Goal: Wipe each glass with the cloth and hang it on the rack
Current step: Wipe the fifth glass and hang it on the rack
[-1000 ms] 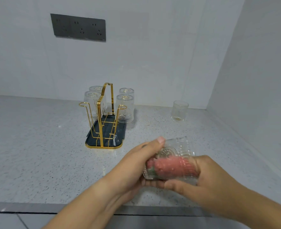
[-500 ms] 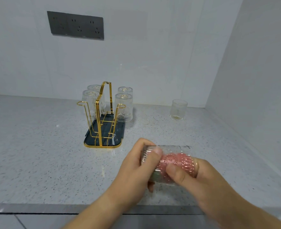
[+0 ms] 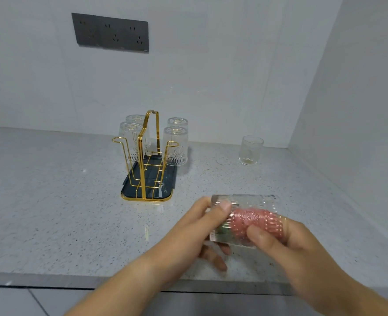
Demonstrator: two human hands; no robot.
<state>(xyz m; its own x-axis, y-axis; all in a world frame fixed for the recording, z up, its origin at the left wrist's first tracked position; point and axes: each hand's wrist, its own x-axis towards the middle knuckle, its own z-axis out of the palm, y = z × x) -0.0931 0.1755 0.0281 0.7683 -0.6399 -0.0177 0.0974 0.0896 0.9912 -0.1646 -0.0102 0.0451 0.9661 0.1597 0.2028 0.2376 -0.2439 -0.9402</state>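
both hands, left hand and right hand, grip a sideways glass stuffed with pink cloth near a gold rack.

A pale speckled tabletop fills the lower half of the frame; a gold wire rack on a dark tray stands on it left of centre. One upright glass stands apart at centre right, near the back corner.

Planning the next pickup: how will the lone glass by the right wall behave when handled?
The upright glass looks rigid, probably breakable. Its patterned sides should help the grip. Squat on the flat countertop, it likely slides rather than tips.
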